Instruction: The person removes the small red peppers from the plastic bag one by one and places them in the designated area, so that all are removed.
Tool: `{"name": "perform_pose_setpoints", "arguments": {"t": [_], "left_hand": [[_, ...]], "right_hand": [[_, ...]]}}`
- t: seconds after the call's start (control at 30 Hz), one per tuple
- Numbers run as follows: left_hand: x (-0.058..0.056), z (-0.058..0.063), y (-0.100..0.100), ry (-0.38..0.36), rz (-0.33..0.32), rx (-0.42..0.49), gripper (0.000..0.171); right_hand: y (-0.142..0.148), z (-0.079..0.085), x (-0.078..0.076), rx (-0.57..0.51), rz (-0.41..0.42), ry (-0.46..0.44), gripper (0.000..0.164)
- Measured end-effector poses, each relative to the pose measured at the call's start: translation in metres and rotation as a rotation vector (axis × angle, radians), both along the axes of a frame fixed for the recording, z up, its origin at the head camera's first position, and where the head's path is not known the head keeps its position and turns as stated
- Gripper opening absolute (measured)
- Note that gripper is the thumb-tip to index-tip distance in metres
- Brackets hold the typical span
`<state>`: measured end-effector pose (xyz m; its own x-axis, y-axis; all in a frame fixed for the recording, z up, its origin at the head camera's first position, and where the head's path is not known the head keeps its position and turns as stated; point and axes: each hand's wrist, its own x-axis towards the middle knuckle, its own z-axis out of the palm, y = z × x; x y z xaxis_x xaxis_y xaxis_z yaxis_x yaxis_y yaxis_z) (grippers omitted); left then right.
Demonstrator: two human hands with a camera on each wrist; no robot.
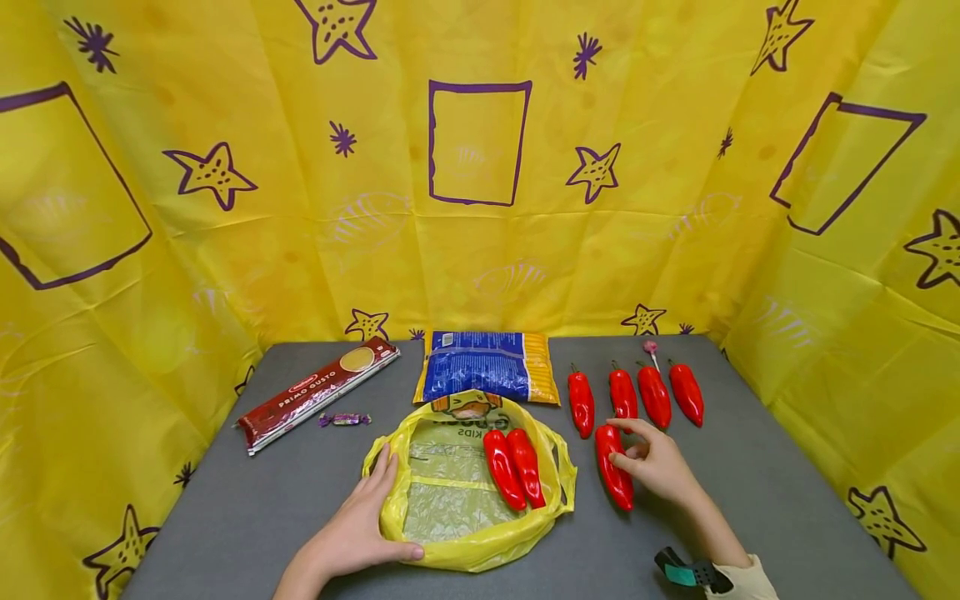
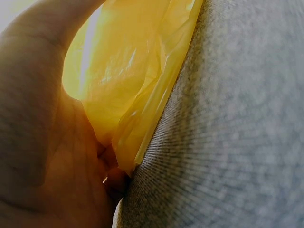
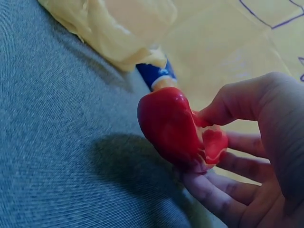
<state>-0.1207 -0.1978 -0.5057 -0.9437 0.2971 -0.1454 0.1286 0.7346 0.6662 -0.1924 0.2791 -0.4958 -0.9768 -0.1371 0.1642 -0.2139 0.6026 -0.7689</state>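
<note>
A yellow plastic bag (image 1: 480, 546) lies with its mouth wide, two red peppers (image 1: 504, 471) inside at its right. My left hand (image 1: 356, 521) rests against the bag's left side, fingers along the outer wall and thumb stretched across the front rim. Yellow film (image 2: 123, 61) shows in the left wrist view between thumb and fingers. To the right of the bag, my right hand (image 1: 660, 467) pinches another red pepper (image 1: 612, 467) between thumb and fingers. In the right wrist view this pepper (image 3: 166, 128) hangs just above the cloth, its shadow below.
Several red peppers (image 1: 581, 404) lie in a row at the back right, with a pink lollipop (image 1: 651, 350) behind. A blue and yellow packet (image 1: 480, 367) lies behind the bag. Back left are a dark red spaghetti pack (image 1: 315, 396) and a purple-wrapped candy (image 1: 345, 420).
</note>
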Motion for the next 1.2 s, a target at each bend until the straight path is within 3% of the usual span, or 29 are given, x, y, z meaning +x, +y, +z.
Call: {"name": "perform_pose_setpoints", "arguments": {"t": [0.33,0.67,1.2], "left_hand": [[0.002,0.000,0.001,-0.006,-0.001,0.011,0.145],[0.000,-0.002,-0.001,0.011,-0.014,0.000,0.146],[-0.001,-0.002,-0.001,0.017,-0.019,-0.002,0.144]], "right_hand": [[0.000,-0.014,-0.003,0.005,-0.034,-0.021,0.049],[0.001,-0.026,-0.006,-0.016,-0.021,0.038,0.047],[-0.002,-0.027,-0.005,-0.039,-0.075,-0.032,0.054]]}}
